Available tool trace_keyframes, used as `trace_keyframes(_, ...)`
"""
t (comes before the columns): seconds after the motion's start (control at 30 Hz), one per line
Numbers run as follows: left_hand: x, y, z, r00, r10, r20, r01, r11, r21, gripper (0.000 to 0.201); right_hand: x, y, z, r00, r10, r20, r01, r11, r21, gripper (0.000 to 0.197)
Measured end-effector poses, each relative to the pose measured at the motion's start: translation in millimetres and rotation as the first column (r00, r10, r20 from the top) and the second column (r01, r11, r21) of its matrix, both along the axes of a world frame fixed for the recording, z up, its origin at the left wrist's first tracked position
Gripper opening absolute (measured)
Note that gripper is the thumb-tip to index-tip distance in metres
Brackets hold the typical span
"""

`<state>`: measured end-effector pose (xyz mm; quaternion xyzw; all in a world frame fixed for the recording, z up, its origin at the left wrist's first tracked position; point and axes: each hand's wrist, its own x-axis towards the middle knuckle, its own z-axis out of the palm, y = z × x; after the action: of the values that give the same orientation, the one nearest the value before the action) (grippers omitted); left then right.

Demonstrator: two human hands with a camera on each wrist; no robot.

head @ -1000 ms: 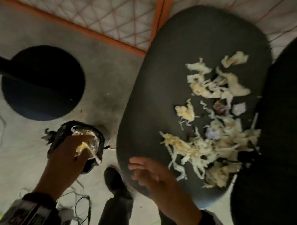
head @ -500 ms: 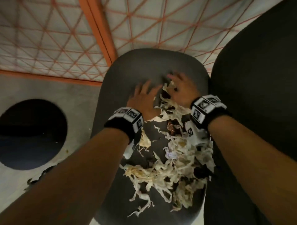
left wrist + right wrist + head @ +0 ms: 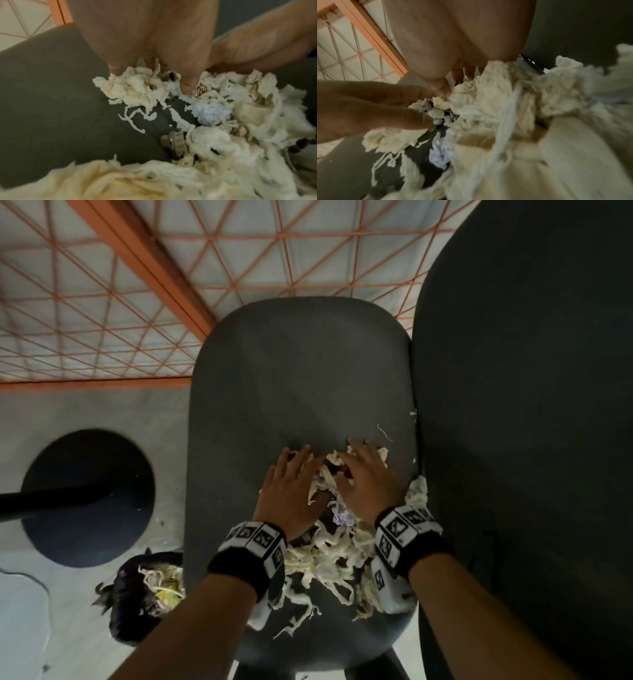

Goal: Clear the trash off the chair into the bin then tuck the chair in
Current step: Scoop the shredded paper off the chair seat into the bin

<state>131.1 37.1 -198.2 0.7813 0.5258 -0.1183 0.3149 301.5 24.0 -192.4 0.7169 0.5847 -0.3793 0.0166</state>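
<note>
Shredded cream paper trash point(image 3: 329, 556) lies heaped on the near half of the dark grey chair seat point(image 3: 294, 378). My left hand point(image 3: 291, 484) and right hand point(image 3: 363, 474) lie side by side on the far edge of the heap, fingers spread over it. In the left wrist view my left hand point(image 3: 145, 40) has its fingertips down in the shreds point(image 3: 214, 135), beside a pale blue crumpled piece point(image 3: 207, 113). The right wrist view shows my right hand point(image 3: 462, 40) against the pile point(image 3: 505, 121). The black bin bag point(image 3: 144, 594), with trash in it, stands on the floor left of the seat.
The chair's dark backrest point(image 3: 531, 440) fills the right side. A black round table base point(image 3: 85, 498) with its pole sits on the grey floor at left. An orange-framed mesh panel point(image 3: 154, 268) runs along the far side. A few loose shreds point(image 3: 385, 433) lie near the backrest.
My left hand left the bin bag and both hands went to the far end of the trash. They have since dragged it toward the seat's near edge, bunching the pile.
</note>
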Motion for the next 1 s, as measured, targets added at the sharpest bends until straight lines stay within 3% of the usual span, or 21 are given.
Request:
trace_keyframes(0.27, -10, -36, 16, 1.0, -0.029, -0.011, 0.027, 0.988, -0.15, 0.07, -7, -42, 13, 0.996, -0.059, 0.061, 0.062, 0.997, -0.036, 0.048)
trace_keyframes(0.5, -37, -52, 50, 0.983, 0.12, -0.137, -0.159, 0.933, -0.322, 0.115, 6, -54, 37, 0.986, -0.121, 0.112, 0.137, 0.979, -0.149, 0.065)
trace_keyframes(0.6, -50, -84, 59, 0.972, 0.182, -0.15, -0.224, 0.91, -0.348, 0.122, 10, -59, 48, 0.978, -0.134, 0.16, 0.15, 0.984, -0.093, 0.07)
trace_keyframes(0.7, -48, -108, 49, 0.957, 0.272, -0.101, -0.29, 0.893, -0.343, 0.119, 12, -63, 58, 0.953, -0.23, 0.196, 0.248, 0.966, -0.071, 0.071)
trace_keyframes(0.83, -25, -107, 28, 0.933, 0.359, 0.012, -0.335, 0.881, -0.334, 0.102, 3, -77, 56, 0.882, -0.448, 0.147, 0.471, 0.847, -0.247, 0.07)
trace_keyframes(1.0, 10, -69, 29, 0.961, 0.271, 0.059, -0.235, 0.909, -0.345, 0.075, -24, -96, 41, 0.753, -0.658, 0.009, 0.628, 0.716, -0.306, 0.078)
